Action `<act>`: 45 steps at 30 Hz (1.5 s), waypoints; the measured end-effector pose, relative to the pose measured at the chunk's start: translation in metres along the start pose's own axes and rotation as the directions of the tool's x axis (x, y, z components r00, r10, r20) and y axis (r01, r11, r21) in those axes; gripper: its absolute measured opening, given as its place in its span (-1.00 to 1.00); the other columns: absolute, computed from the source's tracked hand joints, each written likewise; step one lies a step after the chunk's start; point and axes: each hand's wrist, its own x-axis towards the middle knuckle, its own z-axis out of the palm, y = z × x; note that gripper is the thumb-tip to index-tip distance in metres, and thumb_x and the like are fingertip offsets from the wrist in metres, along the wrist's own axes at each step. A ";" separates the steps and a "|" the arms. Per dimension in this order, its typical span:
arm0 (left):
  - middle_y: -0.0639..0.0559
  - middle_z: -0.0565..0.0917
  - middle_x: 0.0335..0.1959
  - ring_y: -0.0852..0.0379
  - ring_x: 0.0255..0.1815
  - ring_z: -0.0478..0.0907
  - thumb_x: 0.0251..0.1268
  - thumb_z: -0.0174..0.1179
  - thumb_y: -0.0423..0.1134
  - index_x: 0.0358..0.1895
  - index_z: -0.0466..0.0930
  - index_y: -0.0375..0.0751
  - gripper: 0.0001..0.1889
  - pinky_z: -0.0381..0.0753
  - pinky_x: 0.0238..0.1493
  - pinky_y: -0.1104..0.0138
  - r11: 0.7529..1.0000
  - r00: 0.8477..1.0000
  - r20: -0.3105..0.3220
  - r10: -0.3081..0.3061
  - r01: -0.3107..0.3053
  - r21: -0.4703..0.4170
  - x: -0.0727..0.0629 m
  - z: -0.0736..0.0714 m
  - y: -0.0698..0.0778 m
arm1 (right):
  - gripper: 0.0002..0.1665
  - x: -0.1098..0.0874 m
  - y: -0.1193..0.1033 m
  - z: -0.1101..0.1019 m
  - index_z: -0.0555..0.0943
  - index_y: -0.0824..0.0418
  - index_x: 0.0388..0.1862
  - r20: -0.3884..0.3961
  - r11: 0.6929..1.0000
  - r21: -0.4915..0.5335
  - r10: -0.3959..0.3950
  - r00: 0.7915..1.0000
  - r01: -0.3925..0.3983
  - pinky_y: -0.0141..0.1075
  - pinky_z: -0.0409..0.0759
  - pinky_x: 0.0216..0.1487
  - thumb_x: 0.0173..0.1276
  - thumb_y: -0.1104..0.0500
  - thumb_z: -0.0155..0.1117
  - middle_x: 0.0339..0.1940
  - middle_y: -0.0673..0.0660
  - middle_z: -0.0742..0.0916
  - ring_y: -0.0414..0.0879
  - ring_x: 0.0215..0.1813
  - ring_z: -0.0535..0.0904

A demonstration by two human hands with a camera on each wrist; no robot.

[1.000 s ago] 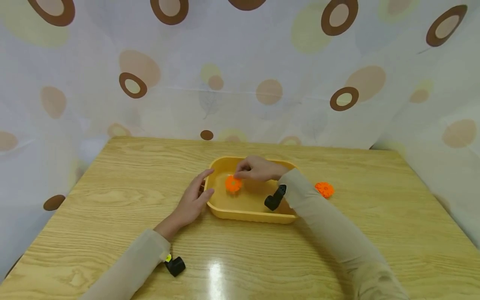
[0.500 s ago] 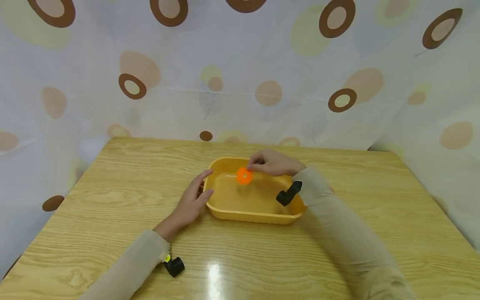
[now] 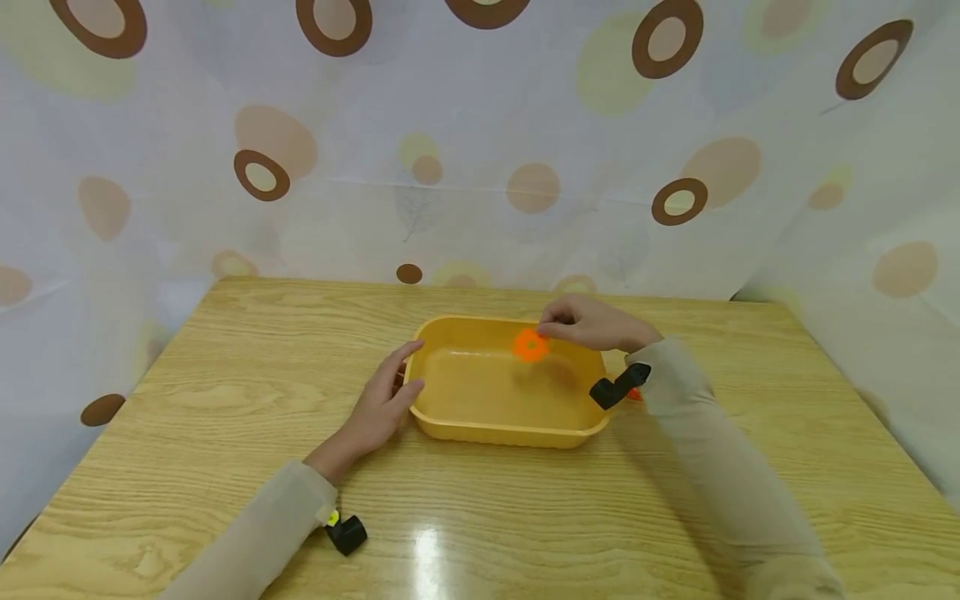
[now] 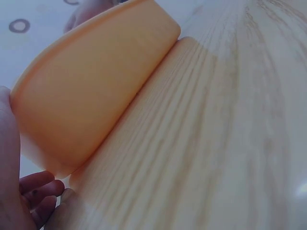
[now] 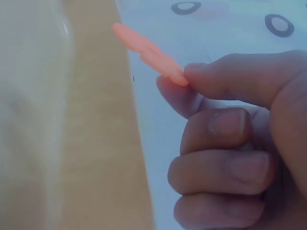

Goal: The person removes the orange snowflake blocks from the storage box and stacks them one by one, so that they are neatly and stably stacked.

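Note:
My right hand [image 3: 596,323] pinches a flat orange flower-shaped piece [image 3: 531,345] between thumb and index finger, above the right half of a yellow plastic basin [image 3: 495,433]. In the right wrist view the flower piece [image 5: 151,53] appears edge-on, and the other fingers are curled beneath. My left hand [image 3: 378,408] holds the basin's left end, thumb and index finger at the rim. The left wrist view shows the basin's outer wall [image 4: 96,86], with several curled fingers [image 4: 41,191] by its lower edge. A second orange piece [image 3: 634,394] lies right of the basin, mostly hidden by the right wrist camera.
The basin stands on a wood-grain table [image 3: 480,508]. Behind it hangs a pale cloth [image 3: 465,233] with brown and beige ovals. Black cameras are strapped at the left wrist [image 3: 347,534] and the right wrist [image 3: 618,387].
My right hand has lifted the orange flower piece from low in the basin and carried it right. My left hand stays at the basin's left end. The basin has not visibly moved.

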 end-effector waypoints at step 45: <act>-0.26 0.43 -0.02 0.04 -0.15 0.32 0.48 -0.05 -0.33 0.45 0.16 -0.21 -0.49 0.40 -0.10 0.34 1.000 1.000 0.005 0.000 0.000 -0.016 -0.001 0.002 0.000 | -0.60 -0.121 0.105 -0.009 0.52 0.36 -0.34 -0.158 0.945 0.166 0.309 0.938 -0.283 -0.29 0.29 -0.48 0.54 0.06 -0.02 -0.69 -0.04 0.31 -0.21 -0.65 0.19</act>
